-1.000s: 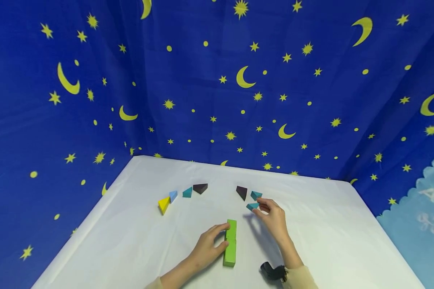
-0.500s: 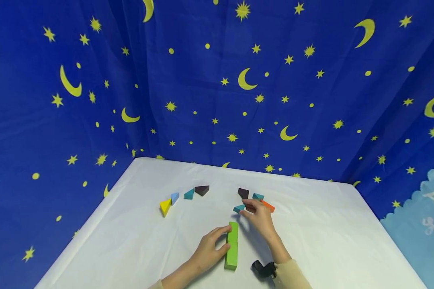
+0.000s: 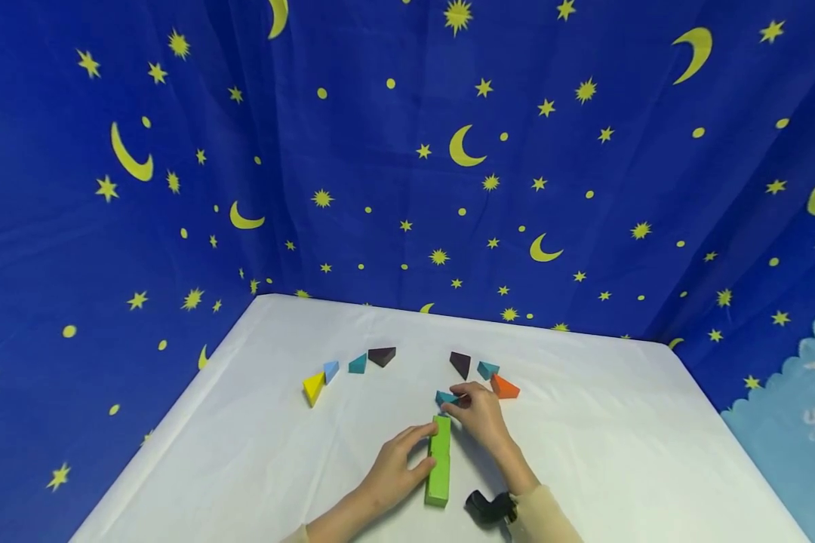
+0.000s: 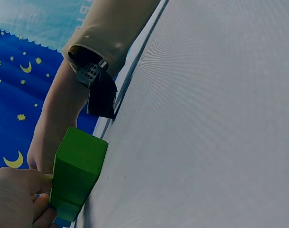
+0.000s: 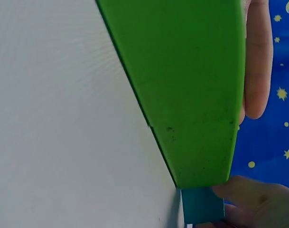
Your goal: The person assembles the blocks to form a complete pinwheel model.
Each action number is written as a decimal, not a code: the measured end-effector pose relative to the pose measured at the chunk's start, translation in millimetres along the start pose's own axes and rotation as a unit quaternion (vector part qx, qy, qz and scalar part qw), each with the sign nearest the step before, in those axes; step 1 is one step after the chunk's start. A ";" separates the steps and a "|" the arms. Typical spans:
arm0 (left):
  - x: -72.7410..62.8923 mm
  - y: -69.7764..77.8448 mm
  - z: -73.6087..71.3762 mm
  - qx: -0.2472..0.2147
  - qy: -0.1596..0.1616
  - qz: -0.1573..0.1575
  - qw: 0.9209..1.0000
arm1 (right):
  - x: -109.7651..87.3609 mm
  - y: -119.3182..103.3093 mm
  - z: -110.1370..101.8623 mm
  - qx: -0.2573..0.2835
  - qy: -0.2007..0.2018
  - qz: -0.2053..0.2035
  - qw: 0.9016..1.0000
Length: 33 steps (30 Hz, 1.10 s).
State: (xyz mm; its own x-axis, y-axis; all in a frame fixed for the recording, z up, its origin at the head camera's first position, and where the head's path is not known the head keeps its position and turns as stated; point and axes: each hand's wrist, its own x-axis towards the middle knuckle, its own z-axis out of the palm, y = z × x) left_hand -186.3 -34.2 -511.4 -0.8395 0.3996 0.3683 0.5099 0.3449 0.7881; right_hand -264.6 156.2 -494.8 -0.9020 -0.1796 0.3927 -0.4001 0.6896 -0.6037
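Two green blocks (image 3: 438, 475) lie end to end in a row on the white table. Along their left side my left hand (image 3: 399, 464) rests its thumb and fingertips, fingers fairly straight. My right hand (image 3: 482, 418) pinches a small teal triangular block (image 3: 444, 400) at the far end of the row. In the right wrist view the teal block (image 5: 203, 206) sits right up against the green end, or nearly so; contact is hard to tell. The left wrist view has the green block (image 4: 78, 156) beside the left hand (image 4: 16, 194).
Right of centre lie a dark block (image 3: 459, 364), a teal block (image 3: 487, 369) and an orange block (image 3: 505, 387). Another dark block (image 3: 382, 356), a teal one (image 3: 358, 363), a light blue one (image 3: 331, 371) and a yellow one (image 3: 314, 388) curve leftward. A starry curtain (image 3: 353, 151) hangs behind.
My right hand has carried the teal triangular block left and nearer, to the far end of the green row, uncovering the orange block. My left hand stays at the green blocks.
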 end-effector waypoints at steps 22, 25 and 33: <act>0.4 0.8 1.5 0.002 0.009 0.007 1.000 | 0.7 -1.9 -15.1 0.266 -0.057 0.126 0.954; 0.3 2.2 1.2 -0.002 0.004 0.002 1.000 | 4.4 7.5 -13.7 0.317 -0.112 0.113 0.935; -0.2 2.9 0.3 0.003 0.004 -0.003 1.000 | 7.9 21.8 -2.6 0.320 -0.149 0.115 0.929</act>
State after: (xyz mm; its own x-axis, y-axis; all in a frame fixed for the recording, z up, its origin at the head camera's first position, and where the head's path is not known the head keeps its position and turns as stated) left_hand -184.6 -33.0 -509.3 -0.8441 0.3900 0.3679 0.5058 0.3519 0.7876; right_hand -280.0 171.6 -503.0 -0.9423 -0.3311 0.0494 -0.1191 0.1937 -0.9738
